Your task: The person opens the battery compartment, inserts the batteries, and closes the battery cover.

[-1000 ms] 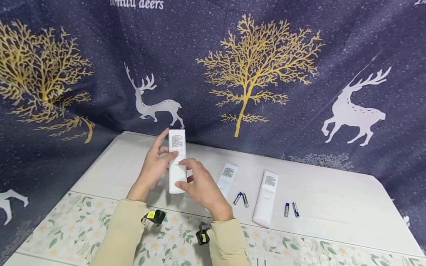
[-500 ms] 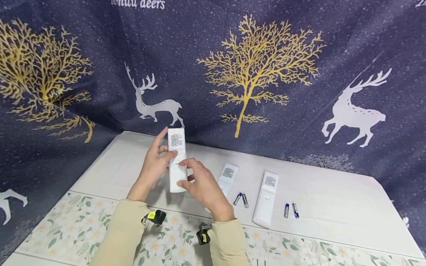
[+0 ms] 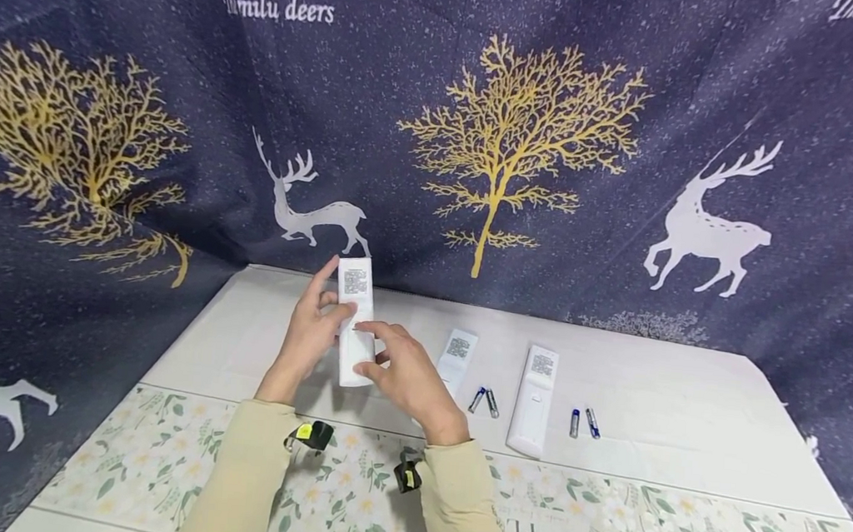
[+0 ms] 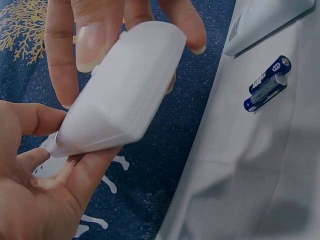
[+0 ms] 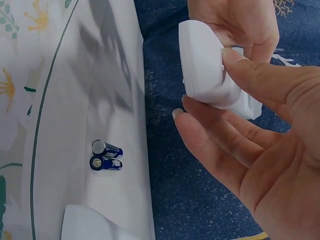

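A white remote control [image 3: 355,348] is held up back side out, its printed label at the top. My left hand [image 3: 309,324] grips it from the left, thumb across the back. At its lower half, my right hand [image 3: 406,373] pinches it between thumb and fingers, the index fingertip near the middle of the back. From the left wrist, the remote's smooth lower end [image 4: 120,90] shows with fingers of both hands around it. The right wrist view shows the remote [image 5: 202,65] from its end too; whether its battery cover has shifted cannot be told.
Two more white remotes, one partly behind my right hand [image 3: 459,356] and one farther right [image 3: 532,416], lie back up on the white table [image 3: 686,403]. Beside each lies a pair of small batteries [image 3: 492,403], the farther pair [image 3: 574,423] at right. Dark patterned cloth [image 3: 400,214] hangs behind.
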Action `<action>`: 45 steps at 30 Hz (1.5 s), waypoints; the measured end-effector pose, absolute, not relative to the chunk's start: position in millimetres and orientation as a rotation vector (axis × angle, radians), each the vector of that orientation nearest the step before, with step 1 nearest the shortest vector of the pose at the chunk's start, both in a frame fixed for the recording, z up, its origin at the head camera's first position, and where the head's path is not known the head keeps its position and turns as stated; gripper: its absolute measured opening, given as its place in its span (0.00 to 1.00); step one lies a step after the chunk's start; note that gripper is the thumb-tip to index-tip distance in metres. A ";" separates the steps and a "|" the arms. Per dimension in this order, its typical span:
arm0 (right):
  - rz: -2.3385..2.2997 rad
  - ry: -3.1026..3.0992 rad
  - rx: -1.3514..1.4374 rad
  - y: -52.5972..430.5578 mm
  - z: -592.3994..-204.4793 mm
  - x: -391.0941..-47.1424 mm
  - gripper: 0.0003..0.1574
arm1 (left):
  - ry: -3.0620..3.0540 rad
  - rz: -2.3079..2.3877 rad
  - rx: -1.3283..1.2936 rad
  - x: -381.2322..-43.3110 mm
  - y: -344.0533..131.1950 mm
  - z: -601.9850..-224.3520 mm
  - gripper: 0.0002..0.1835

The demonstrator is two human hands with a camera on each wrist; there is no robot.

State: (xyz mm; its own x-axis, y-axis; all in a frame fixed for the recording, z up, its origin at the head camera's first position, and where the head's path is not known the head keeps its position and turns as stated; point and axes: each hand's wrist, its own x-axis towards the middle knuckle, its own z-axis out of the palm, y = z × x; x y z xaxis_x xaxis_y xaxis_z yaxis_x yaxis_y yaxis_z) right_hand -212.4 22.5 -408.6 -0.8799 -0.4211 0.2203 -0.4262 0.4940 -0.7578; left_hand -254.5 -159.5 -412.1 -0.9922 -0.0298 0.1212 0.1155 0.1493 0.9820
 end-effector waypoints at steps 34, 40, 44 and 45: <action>1.496 -2.422 0.722 18.2 -403.7 -209.8 0.15 | -2.285 -1.954 -0.066 -254.9 -162.5 -410.1 0.44; 1.569 -2.406 0.717 17.9 -399.6 -208.8 0.13 | -2.274 -1.970 -0.058 -253.9 -162.2 -407.6 0.44; 1.601 -2.401 0.705 20.6 -396.0 -207.5 0.13 | -2.269 -1.968 -0.048 -254.8 -163.7 -408.4 0.43; 1.601 -2.400 0.702 21.6 -395.4 -207.3 0.13 | -2.265 -1.969 -0.044 -255.0 -164.2 -408.5 0.43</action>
State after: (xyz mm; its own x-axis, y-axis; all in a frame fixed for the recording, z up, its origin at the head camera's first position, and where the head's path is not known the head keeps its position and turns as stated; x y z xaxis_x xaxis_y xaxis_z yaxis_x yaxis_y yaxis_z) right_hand -207.3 21.6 -395.4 -0.8742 -0.2867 0.3918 -0.4719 0.3119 -0.8247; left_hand -255.0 -164.2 -408.5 -0.9898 -0.0696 0.1243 0.1134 0.1429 0.9832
